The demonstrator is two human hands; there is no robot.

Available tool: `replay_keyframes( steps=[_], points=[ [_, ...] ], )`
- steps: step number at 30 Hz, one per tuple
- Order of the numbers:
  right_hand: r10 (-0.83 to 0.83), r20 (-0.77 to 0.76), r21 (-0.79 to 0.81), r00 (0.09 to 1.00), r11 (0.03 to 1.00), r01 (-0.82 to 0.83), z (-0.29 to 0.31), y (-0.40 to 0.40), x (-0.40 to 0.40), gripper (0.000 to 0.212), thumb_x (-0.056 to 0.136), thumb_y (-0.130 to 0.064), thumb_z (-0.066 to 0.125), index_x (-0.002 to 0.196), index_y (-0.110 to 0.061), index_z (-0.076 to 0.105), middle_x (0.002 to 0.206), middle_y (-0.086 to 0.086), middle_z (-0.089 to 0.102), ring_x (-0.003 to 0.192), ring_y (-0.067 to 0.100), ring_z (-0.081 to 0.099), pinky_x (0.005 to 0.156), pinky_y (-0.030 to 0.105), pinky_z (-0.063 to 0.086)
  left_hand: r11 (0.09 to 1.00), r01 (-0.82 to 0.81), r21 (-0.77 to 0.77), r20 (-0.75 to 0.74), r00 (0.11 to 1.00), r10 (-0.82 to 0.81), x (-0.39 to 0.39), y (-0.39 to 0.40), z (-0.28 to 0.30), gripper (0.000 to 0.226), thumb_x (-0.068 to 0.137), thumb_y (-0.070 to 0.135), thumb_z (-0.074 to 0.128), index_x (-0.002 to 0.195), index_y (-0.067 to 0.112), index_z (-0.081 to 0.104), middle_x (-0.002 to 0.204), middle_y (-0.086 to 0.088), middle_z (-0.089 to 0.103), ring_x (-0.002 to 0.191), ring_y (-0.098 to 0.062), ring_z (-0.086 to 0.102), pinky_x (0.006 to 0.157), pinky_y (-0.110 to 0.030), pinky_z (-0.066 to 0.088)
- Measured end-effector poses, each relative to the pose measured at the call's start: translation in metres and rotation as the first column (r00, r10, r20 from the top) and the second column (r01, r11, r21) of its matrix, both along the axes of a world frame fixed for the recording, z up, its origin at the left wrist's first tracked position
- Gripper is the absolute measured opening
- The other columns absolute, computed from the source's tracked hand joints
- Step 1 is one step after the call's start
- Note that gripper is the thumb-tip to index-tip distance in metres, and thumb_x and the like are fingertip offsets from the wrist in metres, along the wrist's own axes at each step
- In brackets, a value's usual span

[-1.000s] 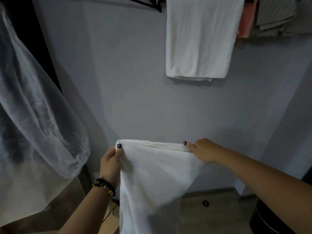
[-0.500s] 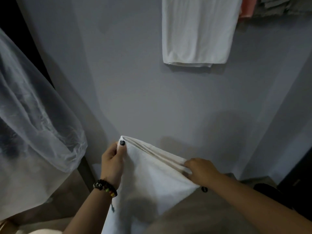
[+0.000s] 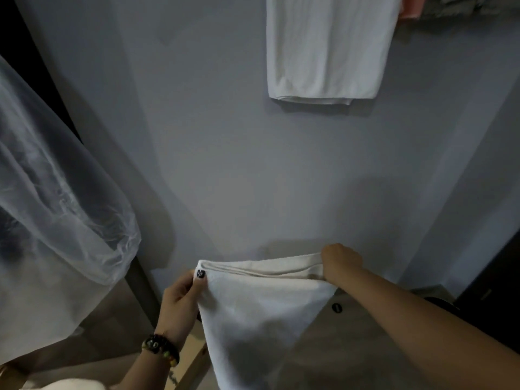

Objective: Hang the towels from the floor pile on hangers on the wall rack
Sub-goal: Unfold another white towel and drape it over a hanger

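Observation:
I hold a white towel [image 3: 253,311] stretched out low in front of the grey wall, its top edge folded over. My left hand [image 3: 183,299] pinches the towel's left top corner, thumb on the front. My right hand [image 3: 339,261] grips the right end of the folded top edge. The rest of the towel hangs down between my arms. Another white towel [image 3: 326,49] hangs on the wall above, with a pink towel [image 3: 410,7] and grey ones [image 3: 461,4] beside it at the top right. The rack and hangers are out of view.
A translucent plastic garment cover [image 3: 53,198] hangs at the left beside a dark frame. A small black object [image 3: 336,308] lies on the wooden floor below my right forearm. A dark object [image 3: 447,305] sits at the lower right.
My right hand dipped low with the towel's edge, then rose again, so the top edge now runs nearly level. The view has tilted down, and the hung towels sit higher in frame.

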State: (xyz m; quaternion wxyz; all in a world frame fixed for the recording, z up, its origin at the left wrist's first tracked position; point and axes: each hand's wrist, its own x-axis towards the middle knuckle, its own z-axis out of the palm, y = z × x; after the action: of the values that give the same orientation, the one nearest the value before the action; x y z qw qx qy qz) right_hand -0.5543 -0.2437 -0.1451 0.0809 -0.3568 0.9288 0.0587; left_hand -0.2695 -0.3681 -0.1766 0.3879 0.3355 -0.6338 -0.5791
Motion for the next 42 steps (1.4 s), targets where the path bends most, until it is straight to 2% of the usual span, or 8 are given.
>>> replay_keyframes(
  steps=[4,8,14,19,22,29,38,42],
  points=[
    [-0.173,0.329,-0.218,0.928,0.943,0.253,-0.003,0.007,-0.009,0.021,0.087,-0.021,0.056,0.098,-0.004,0.063,0.107,0.016,0.064,0.095,0.033,0.066,0.074,0.036,0.057,0.998,0.021,0.052,0.019,1.000,-0.022,0.007,0.004,-0.017,0.029,0.097,0.017,0.050,0.083,0.015,0.075,0.080,-0.006,0.070,0.074,-0.013,0.058,0.066,-0.031,0.045],
    [-0.306,0.715,-0.283,0.629,0.696,0.660,-0.018,0.014,-0.011,0.013,0.086,-0.008,0.056,0.091,0.003,0.062,0.091,0.023,0.063,0.071,0.034,0.063,0.052,0.038,0.058,0.998,0.054,0.028,0.093,0.994,-0.056,0.009,0.009,-0.035,0.026,0.096,0.006,0.051,0.088,0.012,0.074,0.085,0.001,0.075,0.076,-0.004,0.062,0.068,-0.015,0.048],
    [-0.170,0.187,-0.182,0.968,0.962,0.204,-0.022,0.027,-0.019,0.026,0.083,-0.012,0.061,0.106,-0.001,0.065,0.113,0.017,0.065,0.104,0.030,0.064,0.076,0.029,0.051,0.992,-0.020,0.129,0.038,0.999,0.015,0.009,0.015,-0.060,0.025,0.097,0.007,0.051,0.086,0.004,0.073,0.083,-0.007,0.073,0.079,-0.010,0.061,0.072,-0.025,0.048],
    [-0.028,0.193,-0.055,0.981,0.998,0.039,-0.032,0.024,-0.012,0.019,0.082,-0.003,0.057,0.097,0.000,0.068,0.101,0.017,0.068,0.097,0.029,0.067,0.074,0.030,0.052,0.952,-0.135,0.275,-0.039,0.988,0.151,0.002,0.018,-0.064,0.028,0.099,0.014,0.051,0.085,-0.005,0.067,0.076,-0.014,0.059,0.073,-0.020,0.052,0.066,-0.032,0.042],
    [0.057,0.231,-0.134,0.971,0.991,-0.027,-0.036,0.021,-0.012,0.009,0.074,-0.008,0.057,0.070,-0.007,0.065,0.068,0.009,0.057,0.079,0.027,0.067,0.061,0.029,0.048,0.922,-0.215,0.321,-0.050,0.969,0.243,0.010,0.008,-0.067,0.028,0.099,0.017,0.051,0.082,0.002,0.068,0.079,-0.013,0.061,0.076,-0.020,0.053,0.068,-0.033,0.043],
    [0.036,0.169,-0.383,0.985,0.923,0.032,-0.029,0.013,-0.008,0.017,0.079,-0.013,0.056,0.065,-0.010,0.047,0.076,0.010,0.057,0.076,0.029,0.059,0.061,0.027,0.041,0.921,-0.245,0.302,-0.040,0.962,0.269,0.014,0.002,-0.073,0.027,0.099,0.013,0.050,0.082,0.004,0.068,0.083,-0.015,0.058,0.082,-0.023,0.050,0.074,-0.037,0.039],
    [0.550,0.103,-0.483,0.829,0.756,-0.441,0.001,0.045,-0.013,0.034,0.079,-0.001,0.055,0.066,-0.032,0.062,0.089,-0.013,0.046,0.076,0.008,0.053,0.070,0.030,0.045,0.953,-0.068,-0.296,0.218,0.966,0.137,0.039,-0.018,-0.052,0.030,0.091,0.005,0.058,0.100,0.033,0.056,0.092,0.002,0.064,0.082,-0.019,0.061,0.073,-0.030,0.049],
    [0.574,0.160,-0.259,0.803,0.810,-0.527,0.006,0.049,-0.023,0.032,0.090,-0.004,0.050,0.104,-0.020,0.074,0.098,-0.003,0.054,0.091,0.014,0.054,0.083,0.029,0.044,0.646,0.338,-0.684,0.422,0.906,-0.027,0.039,-0.029,-0.021,0.032,0.090,0.017,0.055,0.117,0.034,0.054,0.111,0.014,0.053,0.099,-0.001,0.055,0.085,-0.015,0.045]
  ],
)
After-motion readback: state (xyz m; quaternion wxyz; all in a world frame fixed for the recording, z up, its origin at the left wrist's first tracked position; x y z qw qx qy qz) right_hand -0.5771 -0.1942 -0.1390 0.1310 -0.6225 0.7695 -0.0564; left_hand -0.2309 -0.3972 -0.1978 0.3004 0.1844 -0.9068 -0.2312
